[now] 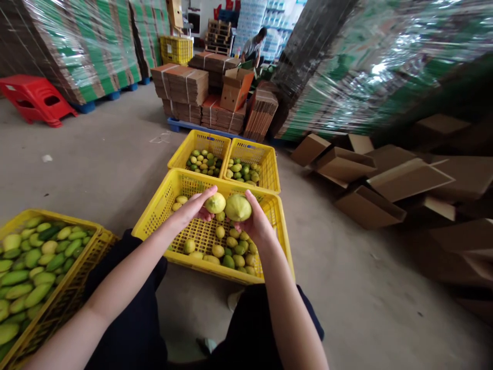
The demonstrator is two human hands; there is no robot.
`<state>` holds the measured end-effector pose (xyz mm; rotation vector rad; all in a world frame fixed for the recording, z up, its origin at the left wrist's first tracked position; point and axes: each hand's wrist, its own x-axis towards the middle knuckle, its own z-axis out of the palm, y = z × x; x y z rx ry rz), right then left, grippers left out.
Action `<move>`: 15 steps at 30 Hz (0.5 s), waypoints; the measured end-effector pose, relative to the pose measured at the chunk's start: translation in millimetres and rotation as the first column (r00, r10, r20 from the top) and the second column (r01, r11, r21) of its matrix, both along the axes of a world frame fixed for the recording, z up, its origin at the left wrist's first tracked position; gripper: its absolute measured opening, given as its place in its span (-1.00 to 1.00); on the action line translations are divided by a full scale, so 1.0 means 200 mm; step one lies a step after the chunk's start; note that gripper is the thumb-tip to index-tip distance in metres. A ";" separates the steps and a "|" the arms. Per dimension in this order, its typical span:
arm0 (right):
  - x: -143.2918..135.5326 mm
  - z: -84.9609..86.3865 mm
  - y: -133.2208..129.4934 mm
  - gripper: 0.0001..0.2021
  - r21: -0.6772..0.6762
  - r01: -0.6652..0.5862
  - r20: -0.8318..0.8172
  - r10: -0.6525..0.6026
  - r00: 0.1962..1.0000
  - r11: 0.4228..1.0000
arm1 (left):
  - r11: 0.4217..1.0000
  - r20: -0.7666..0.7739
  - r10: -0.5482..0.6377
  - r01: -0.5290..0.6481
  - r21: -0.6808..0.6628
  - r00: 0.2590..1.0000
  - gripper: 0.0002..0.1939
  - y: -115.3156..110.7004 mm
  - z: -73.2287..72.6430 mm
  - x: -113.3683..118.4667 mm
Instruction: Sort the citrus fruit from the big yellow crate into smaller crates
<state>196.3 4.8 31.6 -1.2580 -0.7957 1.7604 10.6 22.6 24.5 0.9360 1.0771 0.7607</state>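
Note:
My left hand point(197, 206) holds a yellow lemon point(215, 203) between thumb and fingers. Close beside it, my right hand point(257, 218) grips a larger yellow-green lemon point(238, 207). Both hands are over a yellow crate point(154, 208) with a slotted floor. Inside that crate, several yellow and green lemons point(217, 251) lie mostly toward the near right, and a couple sit at the far left. Beyond it stand two smaller-looking yellow crates, the left one point(177, 157) and the right one point(272, 167), each with yellow and green lemons.
A crate point(98, 231) full of green and yellow lemons stands at the left. Empty cardboard boxes point(365, 205) lie at the right. Flattened cartons point(185, 85) are stacked on a blue pallet ahead. A red stool point(34, 97) stands far left, and a person point(252, 49) is bent over behind.

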 end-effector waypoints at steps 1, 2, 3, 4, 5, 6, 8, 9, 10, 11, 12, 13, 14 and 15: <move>0.00 0.00 0.00 -0.42 -0.018 -0.009 -0.009 0.009 1.000 1.000 | 1.000 0.007 -0.004 0.004 -0.002 1.000 -0.34 0.00 0.00 0.00; 0.00 0.00 0.01 -0.42 -0.032 -0.017 -0.018 0.016 1.000 0.999 | 1.000 0.014 -0.007 0.007 -0.004 1.000 -0.34 0.00 -0.01 0.00; 0.00 0.00 0.01 -0.42 -0.041 -0.024 -0.024 0.023 0.999 0.999 | 1.000 0.021 -0.009 0.009 -0.005 1.000 -0.35 0.00 -0.01 0.00; 0.00 0.00 0.01 -0.42 -0.045 -0.030 -0.027 0.029 0.999 0.999 | 1.000 0.026 -0.011 0.011 -0.007 1.000 -0.35 0.00 -0.01 0.00; -0.01 -0.01 0.01 -0.42 -0.043 -0.037 -0.026 0.036 0.999 0.998 | 1.000 0.031 -0.011 0.011 -0.008 0.999 -0.36 0.00 -0.01 0.00; -0.01 -0.01 0.01 -0.42 -0.039 -0.045 -0.022 0.045 0.999 0.998 | 1.000 0.035 -0.009 0.009 -0.010 0.999 -0.36 0.01 -0.01 0.00; -0.01 -0.02 0.01 -0.40 -0.027 -0.060 -0.011 0.060 0.998 0.998 | 1.000 0.044 -0.012 0.013 -0.015 0.999 -0.35 0.01 -0.01 0.00; -0.01 -0.03 0.01 -0.39 -0.018 -0.063 -0.008 0.063 0.998 0.998 | 1.000 0.049 -0.017 0.018 -0.017 0.999 -0.35 0.01 -0.01 0.00; 0.00 -0.03 0.01 -0.38 -0.009 -0.060 -0.006 0.060 0.998 0.998 | 1.000 0.056 -0.024 0.025 -0.019 0.998 -0.34 0.01 -0.02 0.00; 0.00 -0.04 0.01 -0.38 -0.002 -0.057 -0.006 0.057 0.998 0.998 | 0.999 0.063 -0.030 0.031 -0.019 0.998 -0.33 0.01 -0.02 0.00; 0.00 -0.05 0.01 -0.37 0.000 -0.056 -0.007 0.056 0.998 0.998 | 0.999 0.065 -0.034 0.036 -0.021 0.997 -0.33 0.01 -0.02 0.00; 0.00 -0.05 0.01 -0.37 -0.005 -0.060 -0.009 0.060 0.998 0.998 | 0.999 0.063 -0.036 0.037 -0.023 0.997 -0.33 0.01 -0.02 0.00; 0.00 -0.06 0.02 -0.38 -0.018 -0.068 -0.010 0.068 0.998 0.998 | 0.999 0.055 -0.034 0.036 -0.028 0.998 -0.33 0.01 -0.02 0.00; 0.00 -0.06 0.02 -0.38 -0.038 -0.078 -0.013 0.077 0.997 0.996 | 0.999 0.045 -0.032 0.034 -0.034 0.998 -0.33 0.00 -0.01 0.00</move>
